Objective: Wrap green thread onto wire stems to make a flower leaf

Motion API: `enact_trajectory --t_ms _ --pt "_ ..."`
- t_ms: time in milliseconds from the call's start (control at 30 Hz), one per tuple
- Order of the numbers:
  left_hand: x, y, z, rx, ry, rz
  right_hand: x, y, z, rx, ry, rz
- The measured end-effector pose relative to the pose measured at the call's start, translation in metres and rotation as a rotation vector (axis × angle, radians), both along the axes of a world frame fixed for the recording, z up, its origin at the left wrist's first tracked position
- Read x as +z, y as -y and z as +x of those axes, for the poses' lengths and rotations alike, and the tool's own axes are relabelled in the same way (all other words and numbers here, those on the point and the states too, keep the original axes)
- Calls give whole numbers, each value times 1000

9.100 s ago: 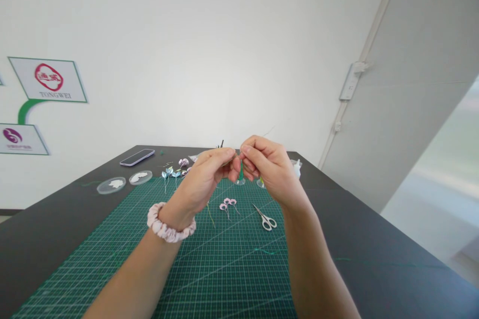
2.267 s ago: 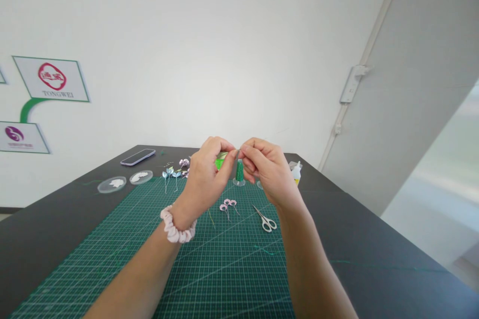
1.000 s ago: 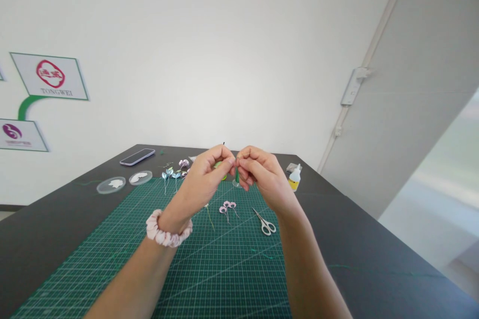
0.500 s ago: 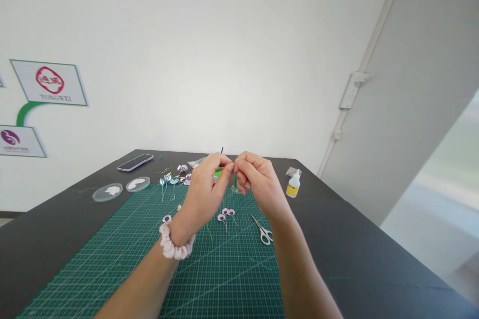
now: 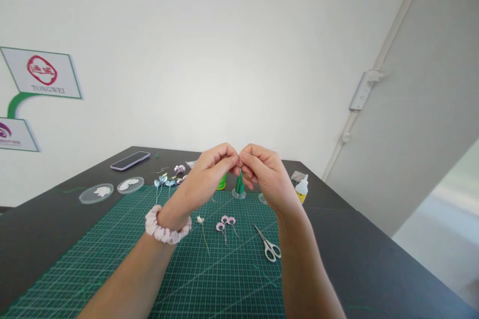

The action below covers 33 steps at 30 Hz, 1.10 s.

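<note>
My left hand (image 5: pixel 215 167), with a pale pink scrunchie (image 5: pixel 166 232) round its wrist, is closed in a pinch. Facing it, my right hand (image 5: pixel 267 172) pinches too, and the fingertips of both meet above the mat. Whatever lies between them is too small to make out. Directly below the fingertips stands a green thread spool (image 5: pixel 238 188) on a clear round base. Nearer to me on the green cutting mat (image 5: pixel 217 284) lie a small white flower (image 5: pixel 200 220) on a thin stem, several pink wire-stemmed petals (image 5: pixel 220 227) and white-handled scissors (image 5: pixel 268 246).
On the left are two clear dishes (image 5: pixel 96 193) with white pieces, and a phone (image 5: pixel 130 161). Blue leaves (image 5: pixel 163 181) and purple flowers (image 5: pixel 179 169) lie near the mat's far edge. A glue bottle (image 5: pixel 301 189) stands right of my right hand. The wall rises behind the table.
The view has shifted slightly. My hands have moved a little, still pinched together. The green spool and the small white flower now show more fully.
</note>
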<state>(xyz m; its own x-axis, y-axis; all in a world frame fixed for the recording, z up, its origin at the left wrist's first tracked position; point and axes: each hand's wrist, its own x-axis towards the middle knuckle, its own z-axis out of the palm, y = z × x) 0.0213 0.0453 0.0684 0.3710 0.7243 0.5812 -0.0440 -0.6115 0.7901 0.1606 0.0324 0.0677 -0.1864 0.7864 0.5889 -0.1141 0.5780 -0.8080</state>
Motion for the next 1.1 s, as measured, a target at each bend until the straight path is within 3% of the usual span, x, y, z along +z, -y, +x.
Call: enact_trajectory --t_ms 200,500,633,933,1100 --pt "-4 -36 1 -97 34 -50 -8 -35 3 17 5 4" --pt "-23 -77 5 -114 84 -84 -22 -74 5 40 -21 -64" --pt "-27 -82 3 -35 33 -1 -25 -78 5 50 -40 -107" --pt "-33 -77 3 347 -144 343 -24 -74 3 -38 53 -132" --pt "-31 -73 4 416 -141 433 -24 -72 1 -37 30 -135"
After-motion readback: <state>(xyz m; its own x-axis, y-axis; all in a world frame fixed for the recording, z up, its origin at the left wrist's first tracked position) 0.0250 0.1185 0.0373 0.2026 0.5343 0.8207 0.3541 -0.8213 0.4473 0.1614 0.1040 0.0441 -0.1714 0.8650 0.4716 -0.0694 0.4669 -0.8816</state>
